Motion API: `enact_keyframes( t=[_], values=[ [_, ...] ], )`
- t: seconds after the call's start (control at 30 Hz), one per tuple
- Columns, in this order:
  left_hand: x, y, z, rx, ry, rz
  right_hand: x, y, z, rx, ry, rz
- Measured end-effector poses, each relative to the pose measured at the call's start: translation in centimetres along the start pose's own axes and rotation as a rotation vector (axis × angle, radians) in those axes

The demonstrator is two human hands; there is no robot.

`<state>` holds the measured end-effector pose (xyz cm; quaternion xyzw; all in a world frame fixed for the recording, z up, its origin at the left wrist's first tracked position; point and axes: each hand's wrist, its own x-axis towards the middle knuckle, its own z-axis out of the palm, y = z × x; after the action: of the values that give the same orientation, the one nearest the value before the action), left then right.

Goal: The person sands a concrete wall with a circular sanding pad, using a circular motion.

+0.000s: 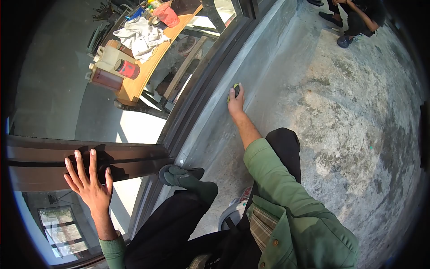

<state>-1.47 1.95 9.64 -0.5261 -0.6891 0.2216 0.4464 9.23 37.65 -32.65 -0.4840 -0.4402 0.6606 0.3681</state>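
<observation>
My left hand (pixel 91 186) lies with fingers spread against the brown metal frame post (pixel 40 167) between two glass panes. Out ahead, my right hand (pixel 235 103) grips a small rounded object, black with a yellow-green edge (pixel 237 91), at the grey concrete ledge (pixel 251 67) along the foot of the window. My palm and fingers hide part of it, and I cannot tell what kind of thing it is. My foot in a dark sock and sandal (pixel 183 176) rests beside the corner of the frame.
Behind the glass stands a wooden table (pixel 154 67) with a white cloth (pixel 139 38), jugs (pixel 107 67), a red-labelled jar (pixel 127 68) and a red cup (pixel 167 15). A bucket (pixel 233 213) is by my legs. Another person (pixel 358 20) crouches on the rough concrete floor (pixel 349 116).
</observation>
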Motion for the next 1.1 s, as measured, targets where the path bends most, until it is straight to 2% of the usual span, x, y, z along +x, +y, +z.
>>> enact_keyframes(
  t=[0.07, 0.2, 0.27, 0.3, 0.37, 0.4, 0.43, 0.5, 0.53, 0.6, 0.63, 0.7, 0.73, 0.8, 0.9, 0.93, 1.0, 1.03, 1.1],
  values=[
    [0.0, 0.0, -0.1, 0.009, -0.003, 0.001, -0.9, 4.7, 1.2, 0.091, -0.003, 0.118],
    [0.0, -0.1, 0.0, 0.011, -0.016, 0.0, -6.1, 3.3, 2.7, 0.021, -0.002, 0.056],
    [-0.1, -0.1, 0.0, 0.015, -0.021, 0.001, -5.3, -0.7, 2.2, 0.052, 0.002, -0.104],
    [0.0, 0.0, 0.0, 0.02, -0.019, -0.002, -4.1, -0.6, 1.9, 0.052, 0.003, -0.1],
    [-0.1, 0.0, 0.0, 0.018, -0.014, 0.003, -1.7, 0.0, 0.9, -0.074, 0.032, -0.248],
    [0.0, 0.0, 0.0, 0.017, -0.008, 0.004, -2.2, -0.5, 0.4, 0.02, -0.007, -0.033],
    [-0.1, -0.1, 0.0, 0.02, -0.012, 0.006, -2.9, 0.6, 0.7, 0.026, -0.003, -0.05],
    [-0.1, -0.2, 0.1, 0.023, -0.007, 0.007, -4.5, 3.3, 2.0, 0.135, -0.025, 0.138],
    [0.0, -0.1, 0.2, 0.022, -0.008, 0.002, -4.3, 3.5, 2.7, 0.131, -0.027, 0.135],
    [-0.1, -0.2, 0.1, 0.026, -0.01, 0.011, -5.9, 2.5, 3.2, -0.03, 0.027, -0.103],
    [-0.1, -0.1, 0.1, 0.035, -0.018, 0.007, -5.4, 1.8, 2.8, -0.035, 0.023, -0.083],
    [0.1, 0.0, -0.1, 0.029, -0.017, 0.006, -1.7, -0.6, 1.3, -0.08, 0.04, -0.31],
    [0.1, 0.0, 0.0, 0.032, -0.014, 0.01, -1.1, -0.2, 0.6, -0.076, 0.042, -0.31],
    [0.0, -0.1, 0.1, 0.024, -0.009, 0.009, -0.1, 0.5, -0.2, 0.035, -0.026, 0.045],
    [0.0, -0.1, 0.2, 0.033, 0.009, 0.012, -3.3, 5.7, 2.4, 0.068, -0.032, 0.046],
    [0.1, 0.0, 0.3, 0.04, 0.014, 0.012, -3.6, 4.5, 2.7, 0.061, -0.034, 0.045],
    [0.1, -0.1, 0.1, 0.049, -0.005, 0.019, -5.7, 1.6, 2.6, 0.035, -0.036, -0.057],
    [0.1, 0.0, 0.1, 0.044, -0.016, 0.013, -5.4, 1.2, 2.2, 0.031, -0.037, -0.031],
    [0.1, -0.1, 0.2, 0.048, 0.006, 0.024, -1.5, -0.2, 1.3, -0.058, 0.028, -0.288]
  ],
)
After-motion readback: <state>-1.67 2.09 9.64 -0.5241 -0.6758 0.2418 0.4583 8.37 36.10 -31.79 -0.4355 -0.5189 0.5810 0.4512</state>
